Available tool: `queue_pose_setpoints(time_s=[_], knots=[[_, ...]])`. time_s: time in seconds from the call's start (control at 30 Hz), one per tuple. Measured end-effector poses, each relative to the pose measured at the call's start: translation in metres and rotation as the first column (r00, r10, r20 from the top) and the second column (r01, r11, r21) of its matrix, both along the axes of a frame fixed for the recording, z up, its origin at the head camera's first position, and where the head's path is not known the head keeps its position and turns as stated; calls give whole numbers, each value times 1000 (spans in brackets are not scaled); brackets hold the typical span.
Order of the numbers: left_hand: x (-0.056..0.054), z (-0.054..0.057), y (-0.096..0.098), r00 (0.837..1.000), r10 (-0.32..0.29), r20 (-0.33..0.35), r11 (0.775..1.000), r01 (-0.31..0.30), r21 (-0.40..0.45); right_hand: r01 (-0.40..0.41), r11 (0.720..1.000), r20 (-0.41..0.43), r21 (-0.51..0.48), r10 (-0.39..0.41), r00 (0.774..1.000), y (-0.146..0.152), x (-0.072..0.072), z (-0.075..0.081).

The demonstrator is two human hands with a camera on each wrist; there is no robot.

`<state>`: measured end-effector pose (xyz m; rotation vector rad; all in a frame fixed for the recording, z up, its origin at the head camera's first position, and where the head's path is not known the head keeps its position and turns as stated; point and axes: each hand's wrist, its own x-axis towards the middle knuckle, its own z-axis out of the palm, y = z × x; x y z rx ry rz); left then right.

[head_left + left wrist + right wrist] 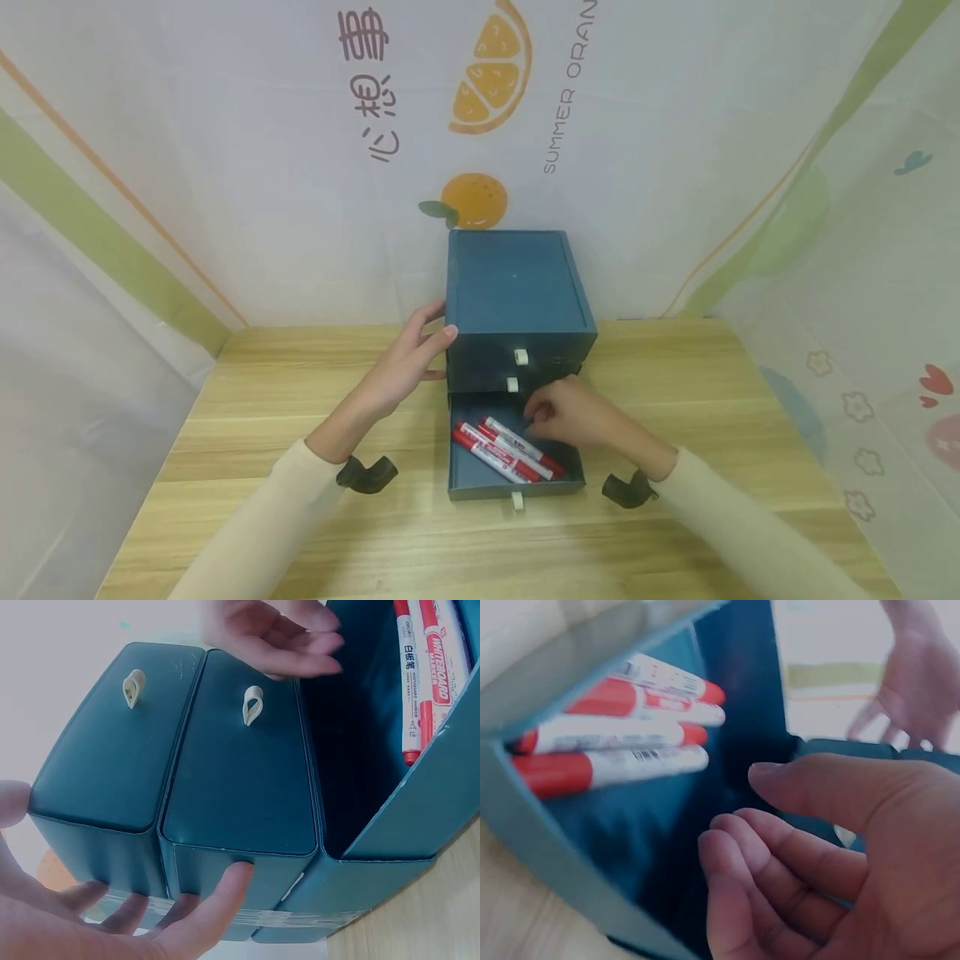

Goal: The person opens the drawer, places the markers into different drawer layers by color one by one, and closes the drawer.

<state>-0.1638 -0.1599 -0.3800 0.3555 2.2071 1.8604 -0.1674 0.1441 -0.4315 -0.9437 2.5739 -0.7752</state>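
Observation:
A dark blue desktop drawer box (517, 283) stands on the table, its bottom drawer (468, 489) pulled out. Inside that drawer lie several red-and-white whiteboard markers (495, 452), bunched together. My left hand (397, 367) rests against the box's left side, fingers spread along it in the left wrist view. Over the open drawer, to the right of the markers, is my right hand (573, 412). Its fingers are loosely bent with nothing between thumb and fingertips, as the right wrist view shows, and the markers (645, 766) lie apart from them.
The two upper drawers are closed, each with a small white loop pull (133, 688). Clear tape (300, 919) runs across the side of the box. A printed curtain (300, 208) hangs behind it. Black curved pieces (367, 475) sit by both wrists.

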Motion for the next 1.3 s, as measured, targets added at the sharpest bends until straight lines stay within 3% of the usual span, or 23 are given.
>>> queue_pose_setpoints(time_s=[0.33,0.5,0.67,0.9,1.3], knots=[[0,-1,-1,1000,0,4,1000,0,-5,67,995,20,-70,-65,998,42,15,11],[-1,-1,-2,1000,-3,2,1000,3,-11,14,995,14,-103,-13,1000,57,28,11],[-1,-2,-1,1000,-5,2,1000,5,-13,-54,992,84,-114,63,994,71,40,6],[-1,-1,-1,1000,-3,5,1000,4,-13,-79,991,128,-111,93,987,75,50,-2],[0,1,0,1000,0,10,1000,1,-20,-49,993,75,-103,57,996,73,54,-12]])
